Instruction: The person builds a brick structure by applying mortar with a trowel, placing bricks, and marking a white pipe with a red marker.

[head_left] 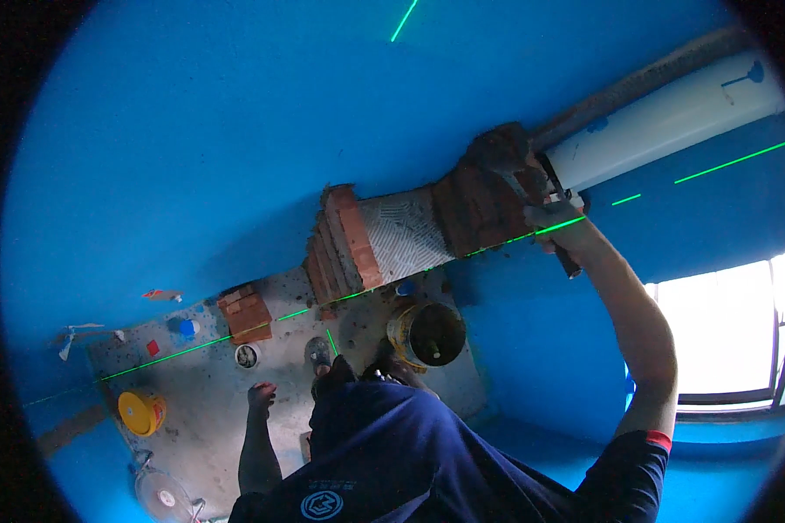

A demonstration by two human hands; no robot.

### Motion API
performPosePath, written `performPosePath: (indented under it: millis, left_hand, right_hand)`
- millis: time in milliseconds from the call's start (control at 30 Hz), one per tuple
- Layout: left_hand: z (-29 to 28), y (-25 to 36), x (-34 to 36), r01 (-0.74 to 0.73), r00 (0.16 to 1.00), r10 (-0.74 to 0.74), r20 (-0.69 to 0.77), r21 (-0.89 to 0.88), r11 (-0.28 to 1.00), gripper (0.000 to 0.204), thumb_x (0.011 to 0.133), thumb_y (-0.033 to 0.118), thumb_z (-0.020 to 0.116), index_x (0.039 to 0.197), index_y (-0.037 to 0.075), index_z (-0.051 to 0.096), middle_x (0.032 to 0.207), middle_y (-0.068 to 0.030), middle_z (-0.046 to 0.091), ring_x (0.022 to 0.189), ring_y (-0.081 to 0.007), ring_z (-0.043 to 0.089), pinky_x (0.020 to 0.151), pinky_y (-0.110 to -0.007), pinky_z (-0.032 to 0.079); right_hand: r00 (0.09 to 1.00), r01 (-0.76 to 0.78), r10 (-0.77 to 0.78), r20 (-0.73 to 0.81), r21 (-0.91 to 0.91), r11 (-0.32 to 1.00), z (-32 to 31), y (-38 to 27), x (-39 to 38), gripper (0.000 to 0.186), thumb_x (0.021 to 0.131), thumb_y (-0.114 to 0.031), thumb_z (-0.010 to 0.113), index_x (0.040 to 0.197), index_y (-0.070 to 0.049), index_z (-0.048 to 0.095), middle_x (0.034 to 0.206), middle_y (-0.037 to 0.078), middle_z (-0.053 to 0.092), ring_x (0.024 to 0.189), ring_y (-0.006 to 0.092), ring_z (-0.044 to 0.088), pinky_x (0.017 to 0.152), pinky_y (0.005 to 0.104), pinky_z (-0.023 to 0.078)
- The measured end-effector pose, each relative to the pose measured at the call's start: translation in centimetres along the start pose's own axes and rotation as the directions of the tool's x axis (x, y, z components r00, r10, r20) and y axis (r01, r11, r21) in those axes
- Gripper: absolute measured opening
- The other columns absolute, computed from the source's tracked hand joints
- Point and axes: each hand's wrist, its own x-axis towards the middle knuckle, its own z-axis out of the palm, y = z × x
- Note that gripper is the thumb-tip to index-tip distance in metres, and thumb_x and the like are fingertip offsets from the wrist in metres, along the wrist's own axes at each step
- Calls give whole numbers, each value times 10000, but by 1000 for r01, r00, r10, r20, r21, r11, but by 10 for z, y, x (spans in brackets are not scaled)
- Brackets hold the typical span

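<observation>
My right hand (556,220) grips a dark hand tool (570,266), apparently a trowel, at the right end of the brick ledge along the blue wall. Dark mortar (497,150) covers bricks there beside a white pipe (654,122). Left of it lie a ridged, combed pale surface (406,227) and stepped red bricks (349,240). My left hand (262,397) hangs low at my side above the floor, fingers loosely bent and apart, holding nothing visible. Green laser lines cross the wall, bricks and my right wrist.
On the concrete floor (192,401) are a bucket (436,336) of dark material, a yellow-lidded bucket (139,412), stacked bricks (244,314), a small white tub (246,355) and a fan-like round object (166,497). A bright window (706,331) is at the right.
</observation>
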Motion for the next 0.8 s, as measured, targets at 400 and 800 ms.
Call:
performPosePath:
  millis: [400,800]
  left_hand:
    - [-1,-4,-9,-34,999,34,-7,-56,998,191,760,198,752,839,123,596,702,6,571,602,-126,560,503,-288,418]
    - [3,-1,12,-71,997,71,30,-3,997,239,752,214,728,914,65,635,734,-37,608,612,-152,582,497,-292,446]
  right_hand:
    - [1000,11,-11,8,0,1000,5,-12,8,176,880,-194,652,970,-98,536,702,13,532,503,101,479,404,263,395]
    - [1000,9,-9,-13,19,1000,2,-10,-6,199,876,-197,663,997,-102,537,714,9,543,506,99,488,398,261,399]
